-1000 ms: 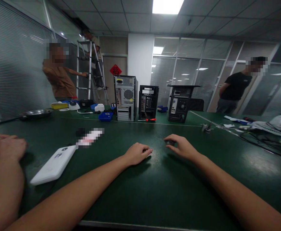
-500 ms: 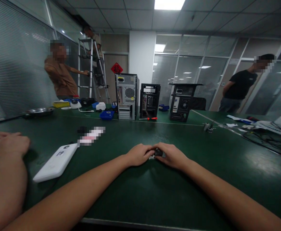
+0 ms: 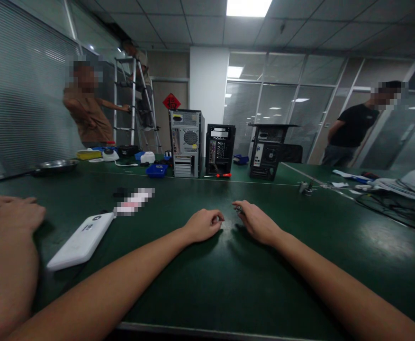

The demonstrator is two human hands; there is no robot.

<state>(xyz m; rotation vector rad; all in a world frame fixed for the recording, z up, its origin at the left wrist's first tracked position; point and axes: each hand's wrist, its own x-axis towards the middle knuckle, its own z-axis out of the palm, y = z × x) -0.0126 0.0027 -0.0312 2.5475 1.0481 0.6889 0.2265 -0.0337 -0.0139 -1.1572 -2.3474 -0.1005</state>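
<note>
My left hand [image 3: 203, 225] rests on the green table [image 3: 207, 284] as a loose fist, and I cannot see whether anything is inside it. A little to its right, my right hand [image 3: 257, 222] lies on the table and pinches a small dark part [image 3: 239, 207] at its fingertips. The two hands are a short gap apart. A white flat device [image 3: 81, 240] lies on the table to the left of my left forearm.
Another person's hands [image 3: 12, 214] rest on the table at far left. Three computer cases [image 3: 186, 142] stand at the back beside a red-handled screwdriver [image 3: 219, 175] and a blue bin [image 3: 157, 170]. Cables and papers [image 3: 388, 187] lie right. People stand by a ladder [image 3: 134, 102].
My hands met over a small dark part half a second ago. They have since drawn apart, with the right hand moving up and away with the part at its fingertips.
</note>
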